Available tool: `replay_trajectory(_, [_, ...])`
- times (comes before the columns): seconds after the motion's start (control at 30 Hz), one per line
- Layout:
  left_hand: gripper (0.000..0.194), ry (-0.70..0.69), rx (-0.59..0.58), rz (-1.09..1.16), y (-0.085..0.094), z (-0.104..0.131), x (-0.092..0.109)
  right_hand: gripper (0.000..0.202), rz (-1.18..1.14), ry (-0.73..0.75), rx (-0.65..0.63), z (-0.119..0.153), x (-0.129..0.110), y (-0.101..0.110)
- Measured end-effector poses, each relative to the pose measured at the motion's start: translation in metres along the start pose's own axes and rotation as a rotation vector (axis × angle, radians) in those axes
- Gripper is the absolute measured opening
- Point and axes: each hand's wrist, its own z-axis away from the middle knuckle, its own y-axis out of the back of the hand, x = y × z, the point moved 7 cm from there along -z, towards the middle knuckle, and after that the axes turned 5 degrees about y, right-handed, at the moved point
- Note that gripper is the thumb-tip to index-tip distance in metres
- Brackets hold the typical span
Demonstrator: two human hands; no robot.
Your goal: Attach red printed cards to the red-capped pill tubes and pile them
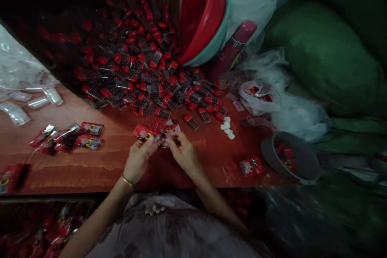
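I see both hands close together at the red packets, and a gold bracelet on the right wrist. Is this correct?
Not quite: the head view shows the gold bracelet on the wrist of the left hand, not the right hand. Both hands are indeed close together at the red packets.

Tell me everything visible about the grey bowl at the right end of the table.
The grey bowl is round, smooth and plastic-looking, with a plain rim and open mouth. It sits at the right end of the reddish table, mouth seen at a slant. Red pieces lie inside, too blurred to identify. A red packet lies just left of it; whether they touch is unclear. Neither the left hand nor the right hand touches it.
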Motion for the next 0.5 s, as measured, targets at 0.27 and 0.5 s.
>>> replay_trajectory(0.27, [0.034, -0.237, 0.44, 0.361, 0.102, -0.006, 0.085, 0.039, 0.663, 0.041, 0.0, -0.02, 0.07, 0.047])
replay_trajectory(0.5, [0.034, -0.497, 0.098, -0.838, -0.001, -0.017, 0.042, 0.045, 0.627, 0.138, 0.03, 0.027, 0.061, 0.036])
